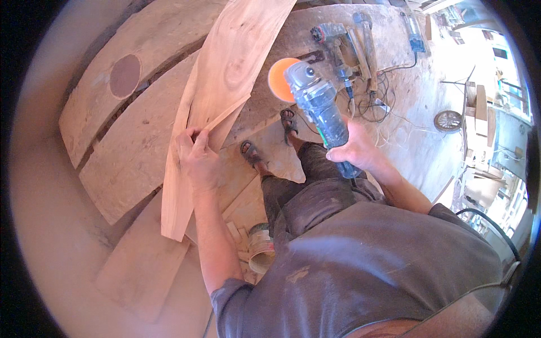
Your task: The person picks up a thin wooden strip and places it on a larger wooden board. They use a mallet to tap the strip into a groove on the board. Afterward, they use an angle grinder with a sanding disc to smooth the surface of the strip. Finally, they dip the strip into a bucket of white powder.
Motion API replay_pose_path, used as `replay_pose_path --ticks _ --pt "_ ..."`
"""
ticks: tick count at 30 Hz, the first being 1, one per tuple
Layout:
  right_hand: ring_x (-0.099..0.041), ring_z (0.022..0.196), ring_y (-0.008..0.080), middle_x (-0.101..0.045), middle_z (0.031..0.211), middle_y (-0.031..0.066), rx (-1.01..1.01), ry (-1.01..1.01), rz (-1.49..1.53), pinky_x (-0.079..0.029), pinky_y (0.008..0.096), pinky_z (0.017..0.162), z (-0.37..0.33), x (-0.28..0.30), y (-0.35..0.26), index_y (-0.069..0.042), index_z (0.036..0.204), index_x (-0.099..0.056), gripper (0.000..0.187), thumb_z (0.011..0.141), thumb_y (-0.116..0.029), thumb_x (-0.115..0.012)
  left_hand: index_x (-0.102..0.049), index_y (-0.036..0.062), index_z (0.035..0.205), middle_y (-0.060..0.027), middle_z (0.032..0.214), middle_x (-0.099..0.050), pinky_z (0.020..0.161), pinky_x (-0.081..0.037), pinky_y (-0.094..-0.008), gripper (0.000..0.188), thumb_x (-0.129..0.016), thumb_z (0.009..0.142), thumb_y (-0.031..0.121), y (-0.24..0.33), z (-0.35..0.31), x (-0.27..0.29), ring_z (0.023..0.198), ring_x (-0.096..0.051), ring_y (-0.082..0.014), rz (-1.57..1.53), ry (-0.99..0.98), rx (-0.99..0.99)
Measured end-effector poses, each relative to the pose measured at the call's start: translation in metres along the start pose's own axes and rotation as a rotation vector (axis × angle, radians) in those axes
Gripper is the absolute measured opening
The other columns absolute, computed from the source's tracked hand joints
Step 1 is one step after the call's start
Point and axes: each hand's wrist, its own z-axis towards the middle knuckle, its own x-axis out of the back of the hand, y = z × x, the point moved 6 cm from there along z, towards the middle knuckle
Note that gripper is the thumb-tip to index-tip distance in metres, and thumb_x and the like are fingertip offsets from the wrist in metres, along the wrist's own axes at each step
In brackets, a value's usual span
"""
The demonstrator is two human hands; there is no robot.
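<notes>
The fingers [183, 142] of the left hand [198, 163] are bent and drawn in, thumb and forefinger close together, gripping a long wooden piece [242, 48]. They sit where a thin strip [228, 111] slants across its face; I cannot tell exactly which edges lie under the palm. The fingers of the right hand [360, 147] are wrapped around the body of a blue-grey grinder [321, 104], with the thumb lying along the near side.

The grinder points up and to the left, and the orange disc [282, 80] on its head is just beside the wooden piece, with a gap between them. The wooden piece runs from the top edge down past the left hand to a blunt end, with a swirl of darker grain on its upper part.

Beneath the arms are the person's dark shirt [389, 265] and two sandals [251, 152], the feet apart. A bucket [261, 253] stands between the left forearm and the shirt, near some wood scraps.

To the left lie broad planks [132, 132] with dark gaps between them, and a round brown disc [125, 76] rests on the farthest one. Beyond the grinder, other power tools [341, 50] and tangled cords [378, 107] lie on the dusty floor [414, 90]. Farther right is a spoked wheel [448, 120].
</notes>
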Motion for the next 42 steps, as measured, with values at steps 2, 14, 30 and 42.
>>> replay_pose_path --ticks 2,14,30,42 --pt "-0.063 0.092 0.0232 -0.066 0.099 0.0113 -0.026 -0.016 -0.081 -0.049 0.0365 0.089 -0.001 -0.007 -0.009 -0.001 0.118 -0.059 0.061 0.063 -0.017 -0.079 -0.074 0.0002 0.096 -0.0116 0.1 -0.066 0.08 -0.053 -0.0367 0.014 -0.069 0.085 -0.004 -0.007 0.003 -0.002 0.094 -0.065 -0.0287 -0.063 -0.065 0.033" --pt "-0.067 0.089 0.028 -0.068 0.096 0.0181 -0.006 -0.001 -0.106 -0.051 0.0398 0.085 -0.013 -0.056 -0.005 0.002 0.118 -0.057 0.059 0.067 -0.019 -0.078 -0.073 0.0026 0.095 -0.0102 0.098 -0.066 0.077 -0.055 -0.0376 0.01 -0.07 0.086 0.0 0.001 0.023 -0.01 0.089 -0.066 -0.029 -0.108 -0.246 -0.017" --pt "-0.064 0.099 0.0246 -0.067 0.105 0.0154 -0.101 -0.006 -0.064 -0.049 0.0389 0.092 -0.017 -0.087 -0.002 0.001 0.128 -0.056 0.071 0.064 -0.016 -0.079 -0.07 0.0021 0.093 -0.012 0.091 -0.069 0.071 -0.056 -0.0359 0.011 -0.067 0.086 -0.006 0.0 0.026 -0.014 0.082 -0.068 -0.029 -0.09 -0.091 -0.233" --pt "-0.06 0.105 0.0205 -0.064 0.113 0.0088 -0.052 0.136 0.034 -0.045 0.0357 0.099 -0.03 -0.058 0.006 -0.002 0.134 -0.055 0.075 0.064 -0.013 -0.08 -0.073 -0.0036 0.099 -0.0081 0.072 -0.068 0.058 -0.049 -0.0295 0.011 -0.068 0.093 0.004 -0.023 0.026 -0.013 0.06 -0.061 -0.0123 -0.381 -0.317 0.344"
